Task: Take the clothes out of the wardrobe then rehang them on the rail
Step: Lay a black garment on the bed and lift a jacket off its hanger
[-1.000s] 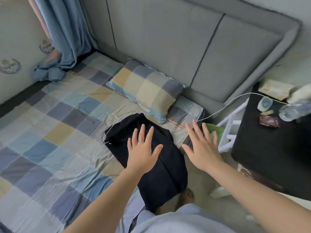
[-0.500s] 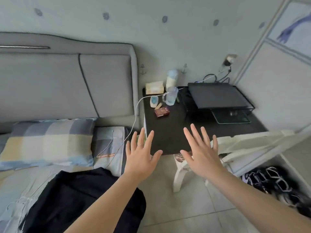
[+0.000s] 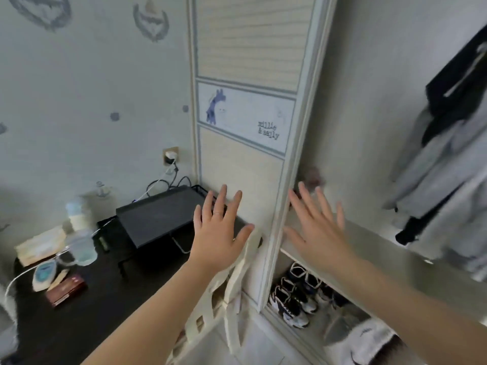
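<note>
Currently, both hands are raised toward the wardrobe with the palms turned away from the camera.

- Left hand (image 3: 221, 233): the fingers (image 3: 222, 198) are straight, spread and released, grasping nothing. The hand appears in front of the lower panel of the wardrobe door (image 3: 245, 48); contact with the panel cannot be determined.
- Right hand (image 3: 319, 233): the fingers (image 3: 307, 200) are straight, spread and released, grasping nothing. The hand appears over the shelf (image 3: 400, 251) of the open compartment.
- Clothes (image 3: 448, 167): a dark garment and pale grey garments hang inside the open compartment at the far right, well apart from both hands.
- Shoes (image 3: 295, 296): these stand in pairs below the shelf.
- Tote bag (image 3: 237, 283): cream, hanging just beside the door edge, below the left hand.
- Tabletop (image 3: 105, 301): dark, left of the wardrobe, carrying a black stand (image 3: 160, 219) and a clear cup (image 3: 83, 248).
</note>
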